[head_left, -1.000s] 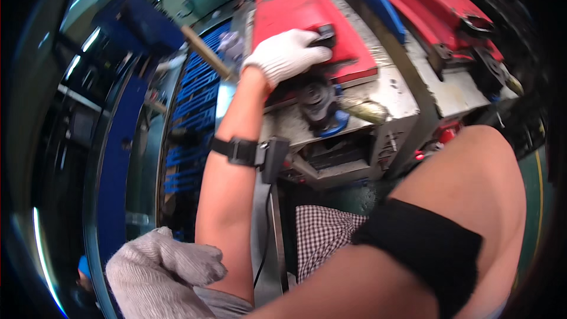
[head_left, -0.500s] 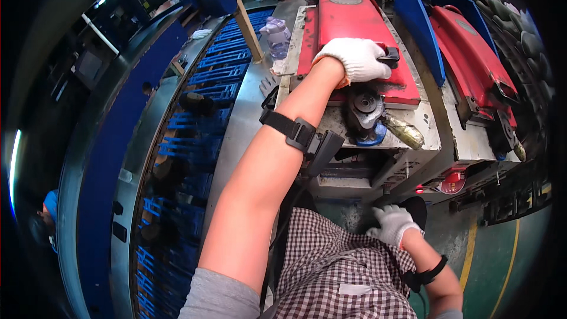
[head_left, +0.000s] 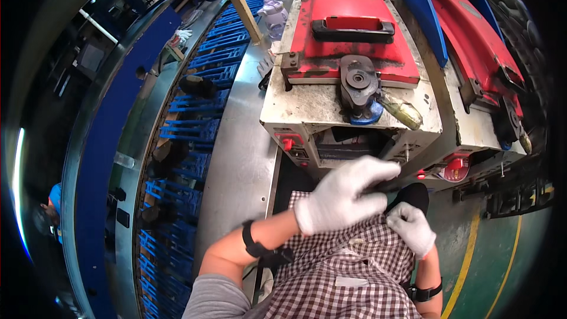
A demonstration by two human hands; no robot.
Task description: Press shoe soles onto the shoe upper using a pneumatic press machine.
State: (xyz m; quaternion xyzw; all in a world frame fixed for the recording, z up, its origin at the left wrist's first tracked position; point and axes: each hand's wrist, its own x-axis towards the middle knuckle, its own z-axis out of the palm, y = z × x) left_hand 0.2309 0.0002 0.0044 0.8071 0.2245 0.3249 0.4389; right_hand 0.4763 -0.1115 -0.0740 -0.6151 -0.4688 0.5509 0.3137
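My left hand (head_left: pixel 348 195), in a white knit glove, hovers over my lap in front of the machine. Its fingers are apart and hold nothing; motion blurs them a little. My right hand (head_left: pixel 411 230), gloved likewise, rests close to the right side of my checkered apron (head_left: pixel 336 263). Its fingers are curled in, and nothing shows between them. Ahead stands a machine with a red lid (head_left: pixel 354 6), lowered, with a black handle (head_left: pixel 352 31) across it. At its front edge sits a dark metal latch (head_left: pixel 358 81) with a tape-wrapped lever (head_left: pixel 403 112) pointing right.
A second red-lidded machine (head_left: pixel 481 53) stands to the right, behind a blue panel (head_left: pixel 422 18). On the left runs a metal counter (head_left: pixel 233 168) beside a rack of blue bars (head_left: pixel 189 133). A purple bottle (head_left: pixel 274 19) stands on the counter. Another person (head_left: pixel 54 204) is at far left.
My left hand has let go of the black handle on the red lid and come down toward my lap. My right hand's fingers, apart before, have curled in. The view has shifted slightly.
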